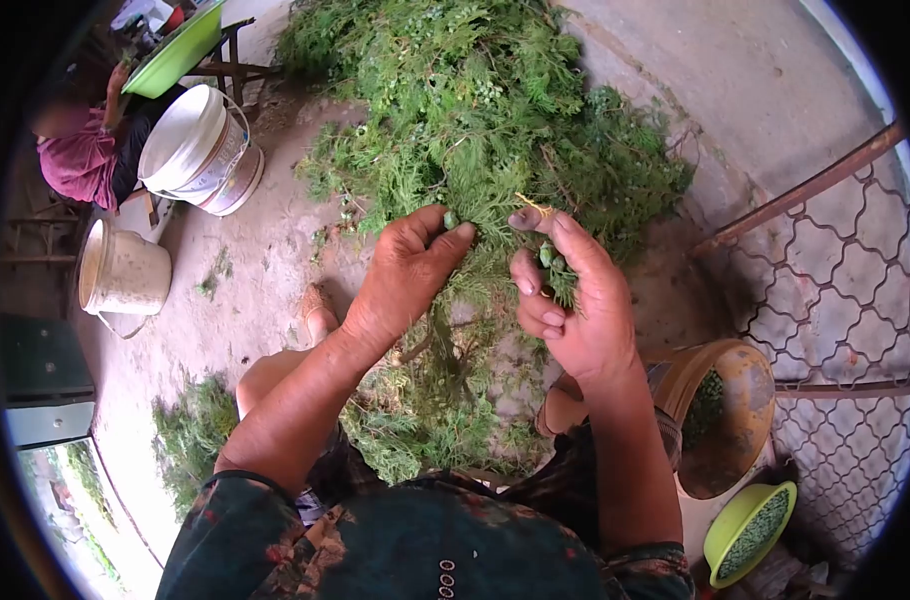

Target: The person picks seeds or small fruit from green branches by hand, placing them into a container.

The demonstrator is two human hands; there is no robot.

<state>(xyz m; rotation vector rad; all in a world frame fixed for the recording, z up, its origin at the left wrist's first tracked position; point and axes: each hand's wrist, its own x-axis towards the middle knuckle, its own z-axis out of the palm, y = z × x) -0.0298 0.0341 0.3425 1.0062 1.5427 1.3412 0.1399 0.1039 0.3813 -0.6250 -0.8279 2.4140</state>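
My left hand (407,262) is closed in a pinch on a feathery conifer sprig (480,215). A small green cone (451,219) shows at its fingertips. Close by on the right, my right hand (597,305) has its fingers curled around several small green cones (547,257) and bits of leaf. A thin yellowish twig (533,205) sticks out by its index finger. Beneath both hands lie more cut sprigs (405,425), and a large heap of green branches (445,90) spreads out ahead.
To my right stand a tilted bucket (750,420) with green cones inside and a lime-green basin (720,545) of cones, beside a metal lattice (825,290). On the left are white buckets (185,140) (140,275) and a seated person (80,165) near another green basin (180,50).
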